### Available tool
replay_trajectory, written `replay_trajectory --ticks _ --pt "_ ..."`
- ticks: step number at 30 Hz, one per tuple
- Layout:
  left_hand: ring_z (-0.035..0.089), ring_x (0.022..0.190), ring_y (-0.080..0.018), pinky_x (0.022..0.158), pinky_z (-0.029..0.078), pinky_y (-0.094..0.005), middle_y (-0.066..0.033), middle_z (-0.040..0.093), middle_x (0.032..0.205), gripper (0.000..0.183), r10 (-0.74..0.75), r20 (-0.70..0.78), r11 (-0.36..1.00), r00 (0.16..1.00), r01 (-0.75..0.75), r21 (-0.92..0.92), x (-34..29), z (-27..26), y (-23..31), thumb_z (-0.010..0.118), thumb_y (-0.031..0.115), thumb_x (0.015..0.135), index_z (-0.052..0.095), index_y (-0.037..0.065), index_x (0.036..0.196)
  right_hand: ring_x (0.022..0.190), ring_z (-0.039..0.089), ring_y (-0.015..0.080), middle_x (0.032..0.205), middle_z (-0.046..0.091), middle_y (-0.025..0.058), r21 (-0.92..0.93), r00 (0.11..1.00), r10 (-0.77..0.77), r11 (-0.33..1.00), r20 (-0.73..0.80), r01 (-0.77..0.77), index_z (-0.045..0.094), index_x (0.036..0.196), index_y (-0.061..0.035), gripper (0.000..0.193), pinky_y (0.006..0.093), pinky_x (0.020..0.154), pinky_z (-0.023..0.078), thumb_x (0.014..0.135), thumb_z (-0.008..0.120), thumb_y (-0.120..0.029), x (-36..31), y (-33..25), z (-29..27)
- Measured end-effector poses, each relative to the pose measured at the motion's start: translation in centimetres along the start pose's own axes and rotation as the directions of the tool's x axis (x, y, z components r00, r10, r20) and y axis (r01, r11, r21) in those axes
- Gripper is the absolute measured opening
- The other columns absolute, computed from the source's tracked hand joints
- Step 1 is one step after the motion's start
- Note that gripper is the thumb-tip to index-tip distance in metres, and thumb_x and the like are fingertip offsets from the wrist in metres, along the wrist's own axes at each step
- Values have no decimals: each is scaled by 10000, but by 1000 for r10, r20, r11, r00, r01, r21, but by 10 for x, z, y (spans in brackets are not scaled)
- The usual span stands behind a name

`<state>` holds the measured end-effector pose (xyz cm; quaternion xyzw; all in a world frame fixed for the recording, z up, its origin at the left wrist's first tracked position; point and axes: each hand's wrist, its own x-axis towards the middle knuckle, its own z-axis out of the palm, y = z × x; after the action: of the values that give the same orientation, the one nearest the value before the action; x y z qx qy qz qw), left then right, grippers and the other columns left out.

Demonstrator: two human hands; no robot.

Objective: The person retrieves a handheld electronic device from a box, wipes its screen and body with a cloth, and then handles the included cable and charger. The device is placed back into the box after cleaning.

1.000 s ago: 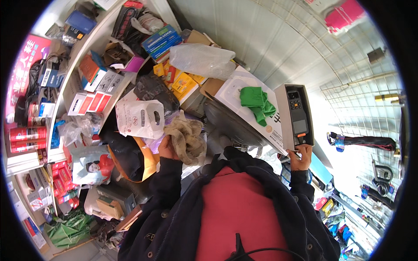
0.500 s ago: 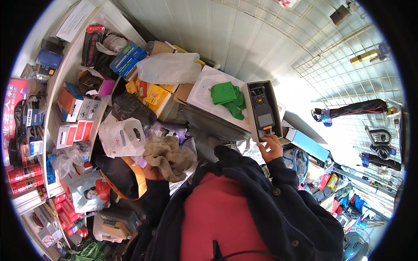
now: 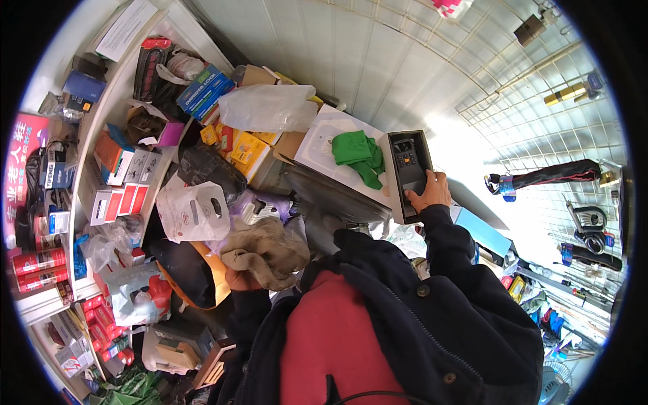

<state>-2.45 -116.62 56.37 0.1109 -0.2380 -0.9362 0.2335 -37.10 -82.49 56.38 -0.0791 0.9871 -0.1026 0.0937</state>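
Bare hands at a crowded storage corner, seen from the wearer's head. The right hand (image 3: 432,192) lies over the near right part of an open box (image 3: 391,179), its fingers partly bent and its thumb toward the inside. Within the box lies a black handheld device (image 3: 406,156) with a keypad at its far end; the near end is largely covered by the hand. Whether the fingers have closed on the device, or only rest on it or on the box wall, cannot be told.

The governing relation is one of direction: the device extends far and slightly left from the right hand, its long axis running near to far, parallel with the box's long sides. The right hand is by a wide margin the nearer — it meets the box from the near right, whereas the left hand (image 3: 241,280) is well apart, near and to the left.

The left hand is at the near left edge of a crumpled brown cloth (image 3: 265,250); its fingers are hidden beneath the folds, so the firmness of any hold cannot be judged. Just left of the open box, a green cloth (image 3: 359,156) lies on a large white box (image 3: 317,138). A white carrier bag (image 3: 182,216) lies left of the brown cloth; a light blue box (image 3: 482,231) stands right of the right forearm.
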Motion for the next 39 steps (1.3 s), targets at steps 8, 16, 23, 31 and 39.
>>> replay_trajectory --ticks 8,16,23,31,39 --pt "570 1269 -354 1108 452 -520 -173 590 1378 475 82 -43 977 996 -71 200 2 16 -10 526 288 1005 521 9 1389 1290 497 391 1400 523 193 -130 998 -61 990 2 60 421 1496 -18 993 491 1080 410 670 844 -372 -4 -1 15" --pt "585 1250 -353 1101 462 -519 -167 607 1348 444 -7 -122 1000 992 5 -13 11 27 -15 519 288 1003 550 24 1357 1244 528 382 1324 569 206 -167 995 -90 981 42 95 362 1551 -63 1040 490 1067 407 665 807 -377 -2 -3 16" --pt "575 1268 -375 1098 466 -544 -180 594 1370 469 26 -160 996 987 -11 91 17 22 -17 497 303 1007 532 18 1378 1211 560 400 1268 603 223 -261 987 -30 963 160 71 278 1587 -76 1130 492 1048 412 651 821 -402 8 -11 10" --pt "577 1265 -371 1093 471 -551 -183 597 1360 442 55 -152 998 987 -52 21 15 13 -16 477 286 1019 535 30 1374 1265 544 427 1324 586 252 -94 998 39 995 56 -34 281 1570 -96 1085 482 1107 408 644 794 -334 0 -23 -2" --pt "567 1269 -370 1098 464 -534 -182 582 1370 469 -35 -165 997 986 22 -80 17 27 -10 479 333 1032 512 34 1391 891 708 322 1025 716 229 715 982 140 674 123 -186 316 1534 -39 918 426 814 579 752 765 -215 20 34 -12"
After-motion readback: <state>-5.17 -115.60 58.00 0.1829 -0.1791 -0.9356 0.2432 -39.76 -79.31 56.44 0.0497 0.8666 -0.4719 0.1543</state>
